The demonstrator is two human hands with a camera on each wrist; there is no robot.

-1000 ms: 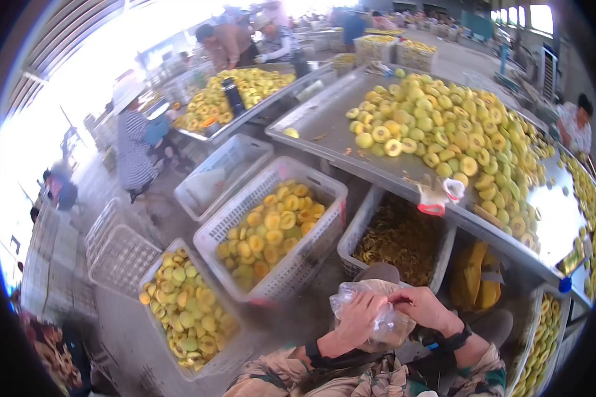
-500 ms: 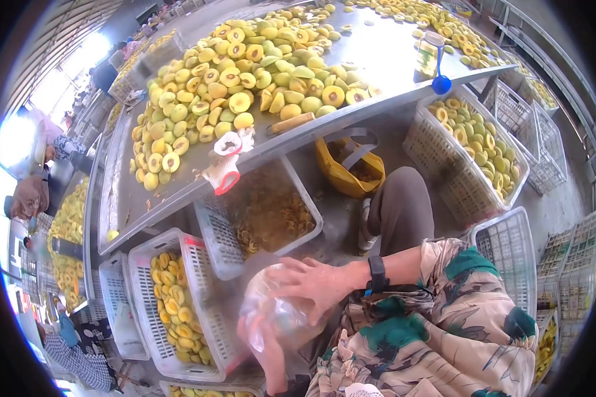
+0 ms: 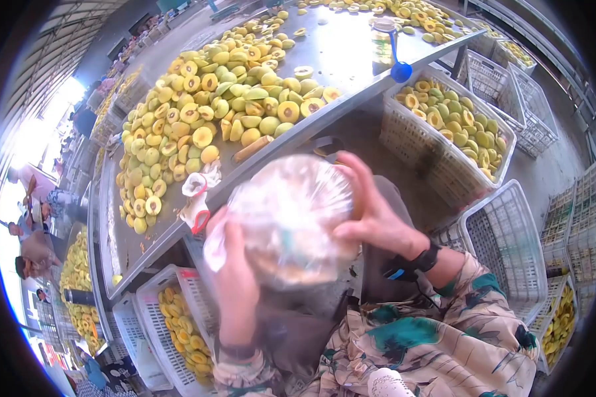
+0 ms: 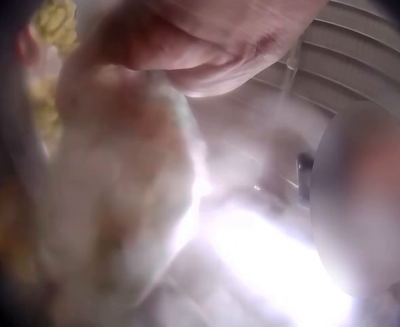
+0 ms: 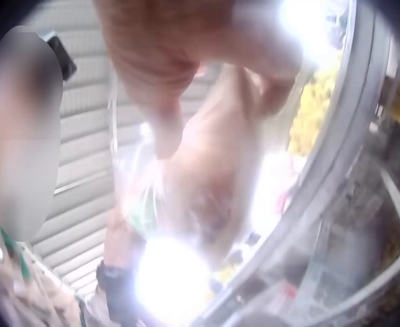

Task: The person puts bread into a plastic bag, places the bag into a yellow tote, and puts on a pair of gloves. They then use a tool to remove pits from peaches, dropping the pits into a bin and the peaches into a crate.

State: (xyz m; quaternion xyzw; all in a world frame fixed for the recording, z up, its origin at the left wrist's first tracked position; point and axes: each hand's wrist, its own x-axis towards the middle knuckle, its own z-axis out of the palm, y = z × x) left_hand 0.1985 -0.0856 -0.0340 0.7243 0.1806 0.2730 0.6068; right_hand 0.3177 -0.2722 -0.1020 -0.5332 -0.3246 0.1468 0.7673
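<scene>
A clear plastic bag (image 3: 288,218) is stretched wide and held up close in the head view. My left hand (image 3: 234,268) grips its left edge from below, and my right hand (image 3: 369,210) curls round its right side, a black wrist strap (image 3: 410,263) behind it. Something pale and orange shows through the film, but I cannot make it out. The left wrist view is blurred, with my left hand (image 4: 213,34) at the top above the bag (image 4: 118,191). In the right wrist view my right hand (image 5: 179,54) pinches the bag (image 5: 206,177) against bright glare.
A long metal table (image 3: 351,49) carries a heap of yellow fruit halves (image 3: 212,99), a jar with a blue scoop (image 3: 385,46) and a red-and-white glove (image 3: 197,198) at its edge. White crates of fruit (image 3: 457,126) and an empty crate (image 3: 503,245) stand around. People work at far left.
Both hands have lifted the bag from lap height up in front of the head camera and spread it wide. The view has swung toward the table.
</scene>
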